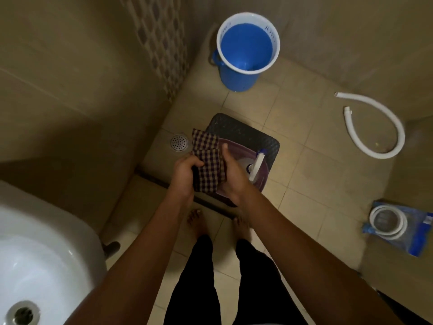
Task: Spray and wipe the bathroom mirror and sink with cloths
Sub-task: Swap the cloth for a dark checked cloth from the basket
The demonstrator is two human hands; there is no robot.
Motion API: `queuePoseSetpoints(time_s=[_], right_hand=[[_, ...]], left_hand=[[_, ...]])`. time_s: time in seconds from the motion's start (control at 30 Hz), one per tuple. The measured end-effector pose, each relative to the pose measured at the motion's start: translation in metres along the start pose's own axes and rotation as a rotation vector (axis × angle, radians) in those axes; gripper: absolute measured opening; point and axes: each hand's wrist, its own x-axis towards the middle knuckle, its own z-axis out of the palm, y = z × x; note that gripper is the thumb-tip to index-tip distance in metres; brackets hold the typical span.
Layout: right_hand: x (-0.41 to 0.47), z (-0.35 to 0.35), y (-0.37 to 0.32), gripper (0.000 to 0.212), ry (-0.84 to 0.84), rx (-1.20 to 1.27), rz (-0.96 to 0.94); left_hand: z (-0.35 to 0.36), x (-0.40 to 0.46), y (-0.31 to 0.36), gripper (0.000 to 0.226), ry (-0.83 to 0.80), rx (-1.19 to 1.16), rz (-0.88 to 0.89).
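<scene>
Both hands (206, 172) gripping a folded checked cloth (208, 165), soft, light, floppy, so best bunched and grabbed mid-fold.

I hold the cloth (208, 160) between both hands: a checked piece, dark purple and white, folded into a thick wad that stands roughly upright, its top edge flaring above my fingers. My left hand (185, 171) grips its left side with curled fingers; my right hand (230, 171) cups the right side, thumb up along the fold. Just right of it the spray bottle (256, 166), white with a blue tip, lies in a purple basin (262, 181). The white sink (46, 254) sits at lower left, its bowl bare, the drain (23, 314) at the bottom.
</scene>
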Motion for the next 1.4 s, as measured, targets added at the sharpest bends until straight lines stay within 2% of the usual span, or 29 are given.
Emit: queuePoseSetpoints(time_s=[0.07,0.13,0.3,0.37,0.5,0.57,0.67,0.77,0.87,0.93,1.0,1.1,1.2,1.3,1.4], right_hand=[[-0.024,-0.002,-0.009,0.089,-0.098,0.062,0.021],[-0.044,-0.003,-0.017,0.088,-0.126,0.077,0.018],[-0.092,-0.008,-0.033,0.052,-0.146,0.073,-0.042],[-0.113,-0.007,-0.039,0.046,-0.189,0.064,-0.066],[-0.146,0.004,-0.053,0.042,-0.246,0.037,-0.116],[-0.161,0.012,-0.061,0.042,-0.299,0.004,-0.141],[-0.177,0.031,-0.069,0.038,-0.4,-0.068,-0.207],[-0.196,0.054,-0.071,0.038,-0.503,-0.144,-0.279],[-0.215,0.078,-0.065,0.026,-0.569,-0.209,-0.309],[-0.229,0.093,-0.056,0.018,-0.629,-0.252,-0.308],[-0.243,0.107,-0.047,0.016,-0.675,-0.279,-0.31],[-0.261,0.13,-0.035,0.03,-0.7,-0.327,-0.303],[-0.28,0.153,-0.025,0.038,-0.754,-0.352,-0.25],[-0.302,0.177,-0.007,0.044,-0.928,-0.315,-0.117],[-0.323,0.2,0.024,0.076,-1.128,-0.124,0.034]], left_hand=[[0.006,-0.017,0.001,0.022,-0.004,0.01,0.015],[0.011,-0.028,0.0,0.019,-0.016,0.02,0.049],[0.025,-0.067,-0.002,0.021,0.021,0.136,0.176],[0.026,-0.081,-0.005,0.02,0.098,0.252,0.286],[0.02,-0.109,0.003,0.045,0.368,0.512,0.509],[0.017,-0.13,0.007,0.035,0.477,0.585,0.635],[0.012,-0.159,0.013,0.017,0.557,0.669,0.802],[0.003,-0.188,0.015,0.028,0.584,0.619,0.876],[-0.014,-0.216,0.014,0.038,0.627,0.622,0.886],[-0.033,-0.234,0.014,0.028,0.686,0.558,0.861],[-0.051,-0.253,0.016,0.008,0.683,0.386,0.823],[-0.083,-0.29,0.022,0.022,0.652,0.112,0.79],[-0.116,-0.331,0.026,0.022,0.6,-0.067,0.796],[-0.149,-0.367,0.025,0.022,0.531,-0.16,0.814],[-0.18,-0.404,0.02,0.012,0.453,-0.224,0.857]])
